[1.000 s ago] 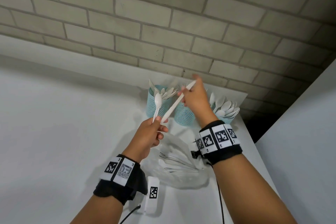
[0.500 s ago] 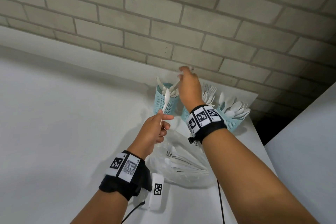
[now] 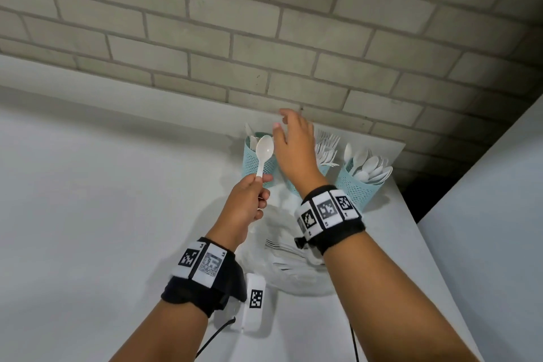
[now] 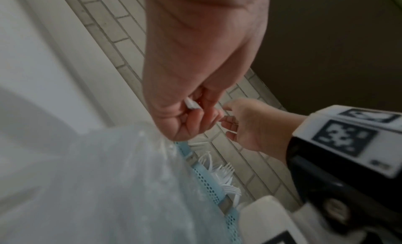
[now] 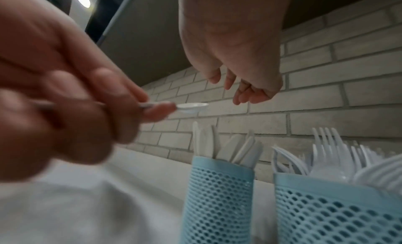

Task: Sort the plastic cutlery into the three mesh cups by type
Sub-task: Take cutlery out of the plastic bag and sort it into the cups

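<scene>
Now your right hand (image 3: 295, 153), which a moment ago carried a knife, hovers empty with fingers loosely spread above the knife cup (image 3: 258, 160) at the desk's back edge, while your left hand (image 3: 246, 203) pinches a spoon (image 3: 264, 154) bound for the spoon cup (image 3: 357, 188) near the back right corner.

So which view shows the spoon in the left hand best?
The head view: the whole spoon shows, bowl up, gripped by the left hand. Right wrist shows its bowl edge-on; left wrist only the handle end.
</scene>
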A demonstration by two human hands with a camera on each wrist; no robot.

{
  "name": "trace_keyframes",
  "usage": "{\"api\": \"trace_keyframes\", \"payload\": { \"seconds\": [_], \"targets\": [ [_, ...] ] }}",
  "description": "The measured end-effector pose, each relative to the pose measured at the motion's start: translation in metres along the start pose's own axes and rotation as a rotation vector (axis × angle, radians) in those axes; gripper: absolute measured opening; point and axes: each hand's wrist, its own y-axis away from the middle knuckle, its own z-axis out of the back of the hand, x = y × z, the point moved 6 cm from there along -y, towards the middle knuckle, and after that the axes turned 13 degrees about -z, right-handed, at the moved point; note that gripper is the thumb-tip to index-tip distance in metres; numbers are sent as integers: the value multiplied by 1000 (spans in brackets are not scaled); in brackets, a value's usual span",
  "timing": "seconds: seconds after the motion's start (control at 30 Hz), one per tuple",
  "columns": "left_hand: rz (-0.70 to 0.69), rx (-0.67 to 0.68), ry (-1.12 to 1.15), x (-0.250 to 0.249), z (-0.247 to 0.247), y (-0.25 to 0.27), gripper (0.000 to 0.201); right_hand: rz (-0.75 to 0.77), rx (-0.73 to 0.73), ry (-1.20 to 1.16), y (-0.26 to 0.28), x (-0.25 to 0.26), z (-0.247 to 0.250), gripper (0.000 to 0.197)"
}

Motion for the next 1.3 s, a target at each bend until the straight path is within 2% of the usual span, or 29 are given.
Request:
{"api": "trace_keyframes", "payload": {
  "seconds": [0.17, 0.3, 0.37, 0.47, 0.57, 0.67, 0.77, 0.9, 1.0, 1.07, 1.3],
  "targets": [
    [-10, 105, -40, -6, -19, 8, 24, -296, 243, -432, 36, -23, -5, 51],
    [11, 215, -151, -6, -28, 15, 25, -489, 302, -687, 47, -49, 3, 52],
    [-22, 276, -344, -9, -30, 13, 30, -529, 303, -701, 47, -61, 12, 42],
    [-144, 304, -855, -12, -29, 8, 33, -531, 138, -666, 37, -78, 42, 36],
    [-127, 316, -1162, -11, -25, 8, 27, -479, -203, -571, 19, -96, 93, 38],
    [8, 399, -1205, -4, -20, 10, 25, -330, -490, -442, 7, -100, 142, 32],
    [77, 477, -1164, 8, -18, 13, 29, -215, -615, -338, -2, -102, 168, 23],
    [78, 457, -1062, 10, -15, 19, 35, -189, -501, -64, -22, -120, 154, 22],
    [57, 414, -1046, 8, -12, 21, 38, -195, -263, 209, -26, -141, 117, 30],
    [36, 398, -1053, 8, -11, 23, 35, -217, -163, 365, -22, -155, 97, 35],
    [17, 408, -1018, 13, -12, 27, 31, -339, 13, 392, -13, -159, 89, 47]
  ]
}}
